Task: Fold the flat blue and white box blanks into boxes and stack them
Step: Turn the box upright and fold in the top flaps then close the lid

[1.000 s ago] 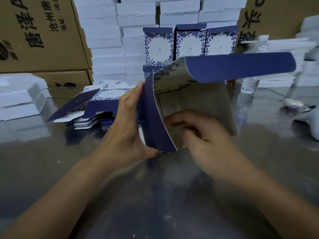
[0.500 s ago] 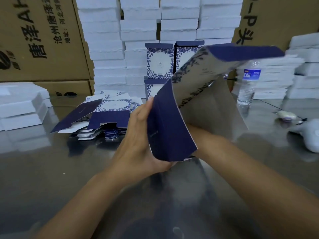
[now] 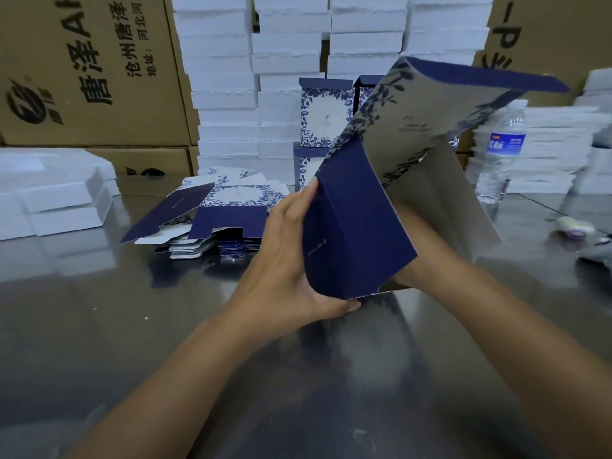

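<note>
1. Across the whole near ground, a glossy grey table (image 3: 99, 326); along its far edge, brown cartons (image 3: 92, 71) and tall stacks of white boxes (image 3: 225, 94).
2. Held up over the middle of the table, a half-folded box (image 3: 357, 226), with a navy side panel toward the near side, a patterned wall slanting up to the right, a navy lid flap jutting out at the top right, and a grey inside open on the right.
3. Far left of it, flat on the table, a pile of flat blanks (image 3: 231, 207), still thick; judged well short of the end of the task.
4. Behind the held box, against the white stacks, finished boxes (image 3: 326, 114) in 2 tiers.
5. At the box's left, the left hand (image 3: 291, 260), with thumb tucked under the near bottom corner and fingers up the far edge of the navy panel, pinching that panel.
6. From the right, the right hand (image 3: 410, 250), pushed inside the box and visible only at the wrist end; cannot tell whether spread or curled, or on what.
7. Far right, a water bottle (image 3: 503, 150), upright and well apart from the hands.
8. Step in hand, by judgement: squaring the walls and seating the bottom flaps from within.
9. Next, likely: lock the bottom, draw the right hand out, tuck the lid flap, then stack with the finished ones. Calls for a steady left-hand brace to keep the walls square.
</note>
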{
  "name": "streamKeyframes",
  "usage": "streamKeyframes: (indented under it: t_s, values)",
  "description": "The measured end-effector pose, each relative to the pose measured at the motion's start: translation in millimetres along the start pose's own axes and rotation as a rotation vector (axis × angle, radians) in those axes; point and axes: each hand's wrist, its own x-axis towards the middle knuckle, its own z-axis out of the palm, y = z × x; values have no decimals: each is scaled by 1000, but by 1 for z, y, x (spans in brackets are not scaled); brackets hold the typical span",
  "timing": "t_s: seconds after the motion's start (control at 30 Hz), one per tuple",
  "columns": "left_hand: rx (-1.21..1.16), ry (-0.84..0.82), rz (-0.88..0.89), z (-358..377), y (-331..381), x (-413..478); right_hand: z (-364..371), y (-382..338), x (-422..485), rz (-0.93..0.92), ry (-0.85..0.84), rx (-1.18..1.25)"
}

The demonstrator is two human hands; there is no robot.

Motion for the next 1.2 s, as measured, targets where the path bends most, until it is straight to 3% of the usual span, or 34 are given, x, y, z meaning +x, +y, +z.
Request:
streamKeyframes:
  t_s: [0.07,0.13,0.2,0.4,0.57,0.73,0.83,1.03,1.2]
  values:
    - [-26,10,-28,0,-1,0,0,-3,9,-130,201,29]
    - [-57,22,-43,1,-3,-1,0,-4,5,-238,467,228]
    - [-93,25,-69,2,-4,-1,1,1,-1,-330,598,263]
    - [-137,33,-145,5,2,-3,22,12,-20,-699,658,-481]
    - [-174,-16,-261,5,2,-3,35,17,-18,-460,738,-655]
    - [-130,-108,-324,4,-2,-6,36,23,-20,-296,663,-647]
    - [-154,-112,-295,3,-1,-6,36,25,-18,-296,686,-592]
    - [-323,167,-238,0,20,4,42,24,-19,-459,812,-588]
    - [-383,170,-290,-2,28,7,46,24,-20,-491,810,-594]
